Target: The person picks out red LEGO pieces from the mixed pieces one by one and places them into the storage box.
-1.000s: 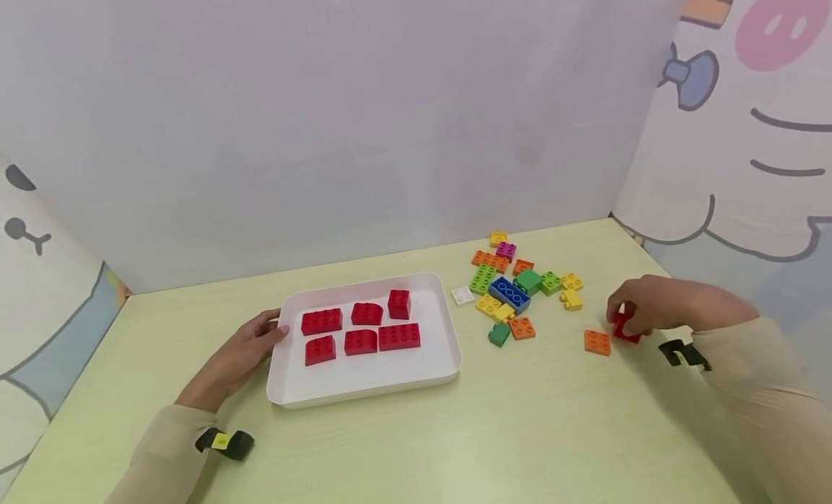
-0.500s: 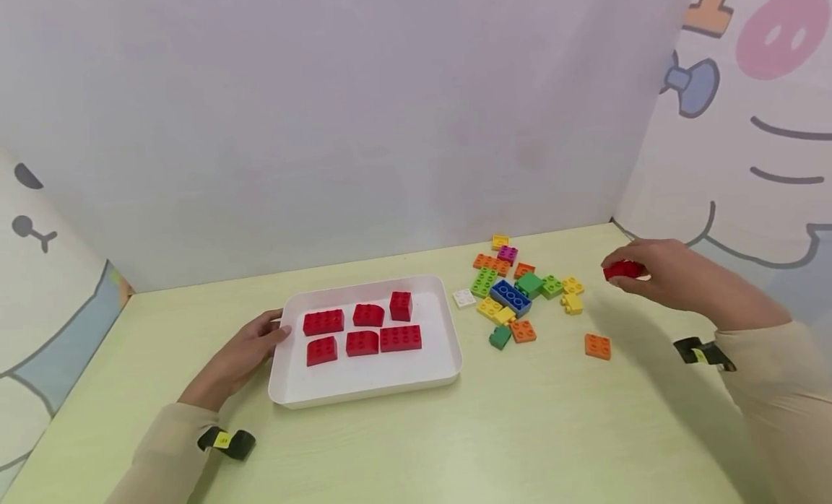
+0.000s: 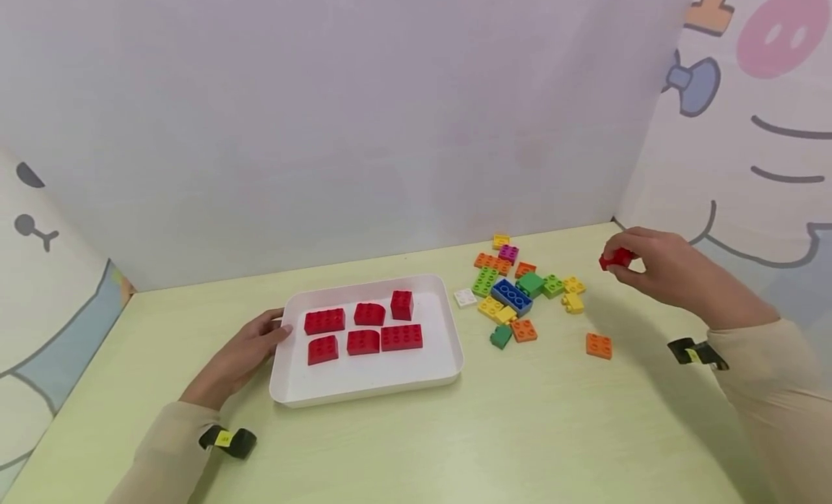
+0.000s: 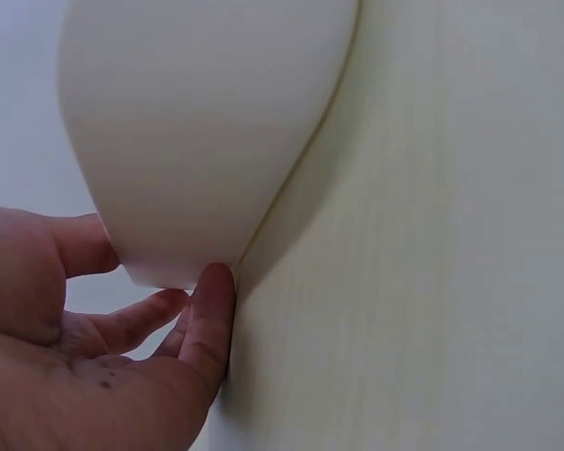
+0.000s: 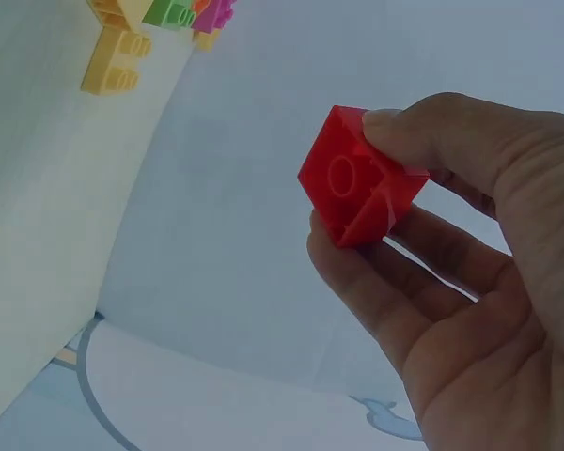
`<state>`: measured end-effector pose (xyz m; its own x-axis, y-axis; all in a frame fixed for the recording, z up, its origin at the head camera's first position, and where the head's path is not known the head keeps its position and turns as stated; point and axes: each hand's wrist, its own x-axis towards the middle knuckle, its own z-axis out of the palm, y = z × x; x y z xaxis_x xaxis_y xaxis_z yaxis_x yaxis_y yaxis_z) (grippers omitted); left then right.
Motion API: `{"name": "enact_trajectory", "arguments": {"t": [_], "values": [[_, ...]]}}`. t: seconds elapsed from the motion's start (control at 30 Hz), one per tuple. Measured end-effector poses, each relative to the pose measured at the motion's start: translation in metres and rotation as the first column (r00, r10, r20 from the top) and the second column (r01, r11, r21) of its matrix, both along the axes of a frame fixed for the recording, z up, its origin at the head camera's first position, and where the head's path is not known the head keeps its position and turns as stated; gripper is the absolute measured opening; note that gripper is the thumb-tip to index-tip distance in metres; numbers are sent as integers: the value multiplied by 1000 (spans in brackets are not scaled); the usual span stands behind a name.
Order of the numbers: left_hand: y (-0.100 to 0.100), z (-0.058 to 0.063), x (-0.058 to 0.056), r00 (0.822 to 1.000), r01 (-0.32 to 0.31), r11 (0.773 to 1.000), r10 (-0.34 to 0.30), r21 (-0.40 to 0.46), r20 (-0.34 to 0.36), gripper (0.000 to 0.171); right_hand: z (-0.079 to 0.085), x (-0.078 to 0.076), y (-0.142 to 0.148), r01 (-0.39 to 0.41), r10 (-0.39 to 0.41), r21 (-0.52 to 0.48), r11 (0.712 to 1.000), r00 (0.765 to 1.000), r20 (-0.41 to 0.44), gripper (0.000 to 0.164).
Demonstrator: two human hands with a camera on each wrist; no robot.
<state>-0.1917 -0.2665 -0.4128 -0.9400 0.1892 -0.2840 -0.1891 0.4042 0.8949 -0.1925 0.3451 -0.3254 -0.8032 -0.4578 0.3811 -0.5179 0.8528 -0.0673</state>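
My right hand (image 3: 679, 276) is raised above the table at the right, pinching a red building brick (image 3: 614, 259) between thumb and fingers. In the right wrist view the brick (image 5: 343, 174) turns its hollow underside with a round tube toward the camera. At the left, my left hand (image 3: 245, 352) holds the end of a white tray (image 3: 364, 380), its thumb at the rim. Fingers (image 4: 207, 319) press against the tray's outer wall in the left wrist view. Several red bricks, such as a long one (image 3: 401, 337) and a curved one (image 3: 362, 341), lie in two rows in the tray.
Right of the tray lies a loose cluster of bricks, including a blue one (image 3: 511, 296), a white one (image 3: 465, 297) and a green one (image 3: 500, 336). An orange brick (image 3: 599, 346) sits apart, nearer the right arm. A pale wall (image 3: 377, 143) closes off the table's back.
My right hand has lifted the red brick off the table beside the orange one and carried it up and away, tilting it. The left hand has stayed at the tray.
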Motion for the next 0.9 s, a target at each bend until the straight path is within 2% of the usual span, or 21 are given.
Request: {"name": "enact_trajectory", "arguments": {"t": [0.17,0.3,0.43,0.6,0.9], "values": [[0,0,-1,1000,7,1000,-7,6,-13,62,0,-2,0,12,-15,-38,999,996,-92,32],[0,0,-1,1000,6,1000,-6,8,-15,61,5,1,-7,73,-81,-94,993,993,-90,37],[-2,0,-1,1000,9,1000,-9,15,-26,60,11,2,-18,86,-100,-133,987,990,-104,38],[-2,-1,-2,1000,9,1000,-8,11,-25,60,21,7,-36,30,-57,-150,988,983,-176,31],[2,-5,-3,1000,11,999,-10,32,-18,60,44,14,-85,-132,98,-140,981,968,-230,38]]}}
